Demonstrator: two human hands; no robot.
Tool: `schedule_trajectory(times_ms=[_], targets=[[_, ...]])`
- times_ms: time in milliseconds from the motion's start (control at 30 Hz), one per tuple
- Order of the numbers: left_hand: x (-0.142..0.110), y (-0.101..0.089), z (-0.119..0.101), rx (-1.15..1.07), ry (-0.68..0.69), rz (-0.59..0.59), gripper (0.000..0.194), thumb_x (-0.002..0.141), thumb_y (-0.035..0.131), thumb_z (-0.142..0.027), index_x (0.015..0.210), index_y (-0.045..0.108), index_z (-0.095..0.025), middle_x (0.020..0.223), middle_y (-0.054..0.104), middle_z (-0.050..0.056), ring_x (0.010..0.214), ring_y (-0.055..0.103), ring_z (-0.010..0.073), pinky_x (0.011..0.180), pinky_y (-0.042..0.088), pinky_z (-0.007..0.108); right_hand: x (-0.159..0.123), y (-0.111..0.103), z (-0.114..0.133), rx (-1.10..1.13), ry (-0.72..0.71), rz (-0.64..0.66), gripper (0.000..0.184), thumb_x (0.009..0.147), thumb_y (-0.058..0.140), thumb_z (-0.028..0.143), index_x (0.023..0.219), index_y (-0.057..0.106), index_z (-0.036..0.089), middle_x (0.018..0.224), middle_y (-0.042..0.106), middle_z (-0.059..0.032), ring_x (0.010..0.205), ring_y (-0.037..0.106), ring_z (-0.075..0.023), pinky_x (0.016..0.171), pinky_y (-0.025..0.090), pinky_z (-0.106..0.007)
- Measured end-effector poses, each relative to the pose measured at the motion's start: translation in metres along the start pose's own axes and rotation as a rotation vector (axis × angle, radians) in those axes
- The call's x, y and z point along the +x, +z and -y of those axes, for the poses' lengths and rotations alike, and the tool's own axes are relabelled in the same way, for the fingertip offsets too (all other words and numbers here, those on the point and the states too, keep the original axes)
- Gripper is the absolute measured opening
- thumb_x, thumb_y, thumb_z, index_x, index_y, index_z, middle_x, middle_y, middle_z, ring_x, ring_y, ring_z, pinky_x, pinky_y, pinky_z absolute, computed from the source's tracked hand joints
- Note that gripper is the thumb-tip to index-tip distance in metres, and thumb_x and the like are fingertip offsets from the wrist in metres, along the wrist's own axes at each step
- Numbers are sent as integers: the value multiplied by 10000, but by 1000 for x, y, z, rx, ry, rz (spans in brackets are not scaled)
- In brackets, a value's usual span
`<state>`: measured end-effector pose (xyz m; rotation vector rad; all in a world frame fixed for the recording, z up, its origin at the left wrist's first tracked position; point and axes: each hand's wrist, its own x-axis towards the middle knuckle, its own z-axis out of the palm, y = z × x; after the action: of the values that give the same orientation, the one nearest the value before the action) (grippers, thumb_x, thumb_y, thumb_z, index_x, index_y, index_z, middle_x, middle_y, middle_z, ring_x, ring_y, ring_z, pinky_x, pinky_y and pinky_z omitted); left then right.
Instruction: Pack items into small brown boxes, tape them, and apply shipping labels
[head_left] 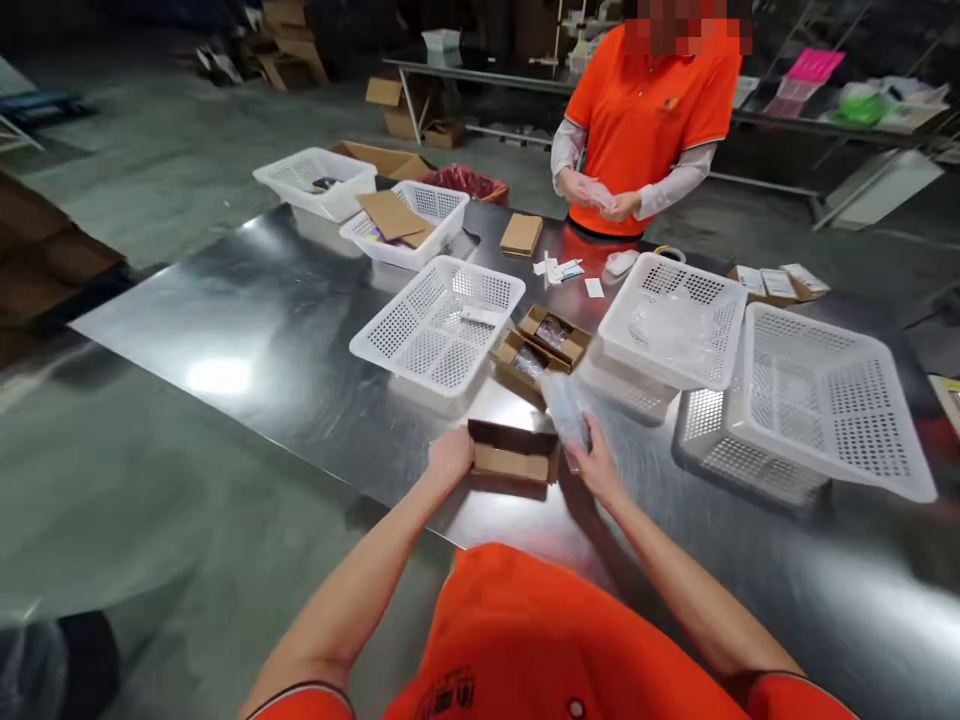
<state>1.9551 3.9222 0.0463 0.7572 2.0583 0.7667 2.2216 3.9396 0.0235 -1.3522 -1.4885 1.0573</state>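
Observation:
My left hand is closed on the left end of an open cardboard box, close to the near edge of the metal table. Nothing shows inside that box. Just right of it, my right hand grips a clear plastic bag, which tilts up and away from me; what the bag contains is too blurred to tell. Beyond my hands stand two more open cardboard boxes, one behind the other, both with clear plastic-wrapped contents.
White perforated baskets stand left, right and far right on the metal table. Farther back lie flat cardboard pieces and small white packets. Across the table a person in orange handles something pale.

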Motion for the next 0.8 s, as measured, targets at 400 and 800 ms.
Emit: schedule_trajectory(times_ms=[400,800], targets=[[40,20,28,118,330,219,157,891,491,-292,889,603,-181,927,707,64,910,658,214,840,507,314,15,12,29,-765,-213,798,657,908,534,206,1514,298,114,1426,487,-217,1273,524,-302,1073,431,-453],[42,40,34,33,424,88,150,830,513,-215,718,415,-214,645,436,-44,641,420,138,619,299,267,33,44,29,-1066,125,934,461,824,602,137,1262,492,48,1190,646,-246,1073,639,-315,884,468,-368]])
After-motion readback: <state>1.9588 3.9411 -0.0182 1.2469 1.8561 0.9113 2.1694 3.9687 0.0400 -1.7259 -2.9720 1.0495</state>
